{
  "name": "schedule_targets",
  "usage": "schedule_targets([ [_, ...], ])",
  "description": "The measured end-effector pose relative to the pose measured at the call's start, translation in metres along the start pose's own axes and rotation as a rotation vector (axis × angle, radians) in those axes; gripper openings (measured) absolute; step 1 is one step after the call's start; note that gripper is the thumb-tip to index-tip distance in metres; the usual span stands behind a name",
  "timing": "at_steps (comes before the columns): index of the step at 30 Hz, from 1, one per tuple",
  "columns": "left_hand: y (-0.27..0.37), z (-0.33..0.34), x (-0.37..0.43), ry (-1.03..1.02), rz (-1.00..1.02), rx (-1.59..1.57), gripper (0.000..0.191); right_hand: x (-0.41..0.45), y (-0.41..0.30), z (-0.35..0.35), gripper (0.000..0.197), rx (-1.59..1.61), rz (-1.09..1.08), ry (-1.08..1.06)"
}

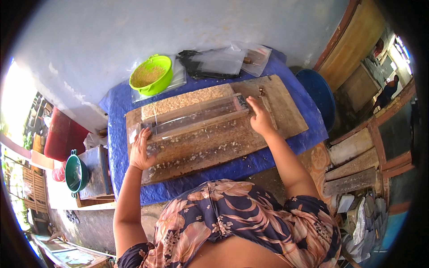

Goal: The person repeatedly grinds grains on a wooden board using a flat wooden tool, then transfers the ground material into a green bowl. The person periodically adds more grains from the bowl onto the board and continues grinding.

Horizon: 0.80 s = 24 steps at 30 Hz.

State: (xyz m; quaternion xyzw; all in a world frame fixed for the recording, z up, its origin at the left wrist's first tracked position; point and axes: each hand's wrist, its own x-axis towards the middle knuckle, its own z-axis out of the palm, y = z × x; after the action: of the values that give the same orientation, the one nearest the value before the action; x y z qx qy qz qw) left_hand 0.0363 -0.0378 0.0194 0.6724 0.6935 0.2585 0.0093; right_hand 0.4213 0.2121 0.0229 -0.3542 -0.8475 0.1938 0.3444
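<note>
A long wooden frame (pixel 201 124) with clear plastic sheet across it lies on a worn wooden board (pixel 214 147). My left hand (pixel 141 150) rests at the frame's left end, fingers spread near the plastic's edge. At the right end, beside a dark end block, is my right hand (pixel 259 115), its fingers apart; whether it touches the frame I cannot tell. Behind the frame lies a long slab of pale, grainy food mix (pixel 187 100). Pale crumbs are scattered over the front of the board.
A blue plastic sheet (pixel 124 181) covers the table. Behind the board are a lime-green basin (pixel 163 78) holding grainy mix, clear plastic bags (pixel 221 62) and a black bag (pixel 189 68). A dark blue tub (pixel 318 97) stands right; a green basin (pixel 76 174) is at left.
</note>
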Motion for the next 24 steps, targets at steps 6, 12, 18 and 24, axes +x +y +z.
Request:
schedule_targets([
  [6,-0.015,-0.024,0.008,-0.098,-0.003,0.297,0.076,0.023,0.014,0.005,0.049,-0.354,-0.192,-0.245],
  [12,-0.022,-0.032,0.004,-0.191,0.005,0.382,0.073,0.034,0.016,0.010,0.048,-0.373,-0.247,-0.357],
  [18,-0.019,-0.039,0.002,-0.223,-0.029,0.413,0.075,0.036,0.013,0.004,0.046,-0.334,-0.258,-0.260],
  [24,-0.027,-0.047,0.023,-0.300,0.102,0.418,0.072,0.047,0.007,-0.007,0.036,-0.440,-0.302,-0.298],
])
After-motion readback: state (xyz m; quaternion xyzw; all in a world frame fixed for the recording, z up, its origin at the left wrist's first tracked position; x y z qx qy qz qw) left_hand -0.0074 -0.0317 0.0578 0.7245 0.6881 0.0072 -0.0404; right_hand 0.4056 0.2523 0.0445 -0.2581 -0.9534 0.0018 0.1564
